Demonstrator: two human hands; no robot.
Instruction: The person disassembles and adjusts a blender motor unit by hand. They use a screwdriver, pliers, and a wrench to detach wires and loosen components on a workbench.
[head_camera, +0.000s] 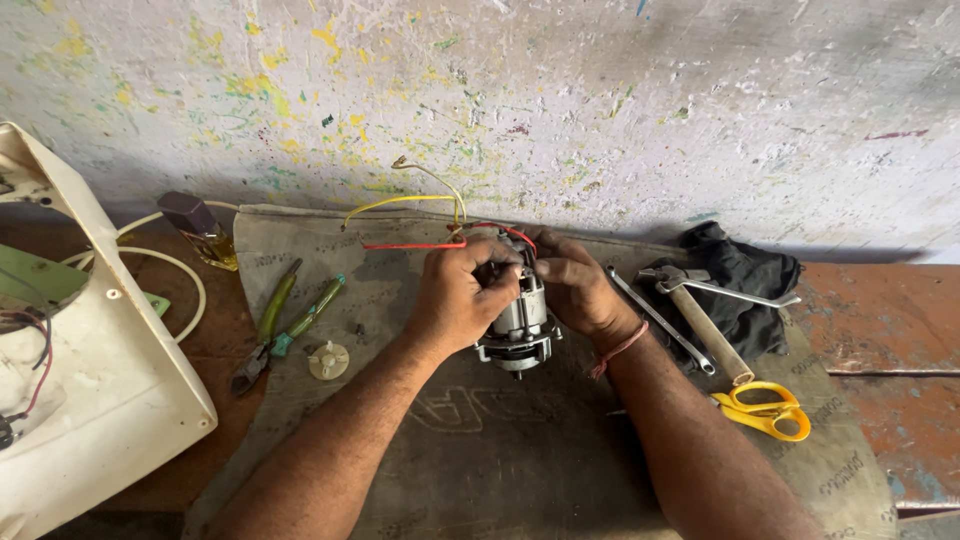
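In the head view, both hands meet at the middle of the bench, on a grey mat (500, 450) that covers most of it. The left hand (460, 295) is closed around the top of a small electric motor (520, 325), with its fingers curled over the upper end. The right hand (575, 285) grasps the same motor from the other side, its fingertips meeting those of the left hand at the top, where the wires come out. The motor stands nearly upright between the two palms, with its metal lower part just above the mat; I cannot tell if it touches the mat. A red wire (410, 245) goes out to the left from the top of the motor, and yellow wires (425, 195) rise toward the wall behind.

To the left of the hands, on the mat, lie pliers with green handles (265, 335) and a green screwdriver (312, 315), close beside each other. Near them is a small pale plastic gear (329, 361). At the far left corner stands a small bottle with a dark cap (200, 228). A white plastic housing (110, 400) leans at the left edge of the bench.

To the right of the hands lie a spanner (660, 322), a hammer with a wooden handle (705, 325) and a black cloth (745, 275) under it. Yellow scissors (768, 410) lie near the right edge of the mat.
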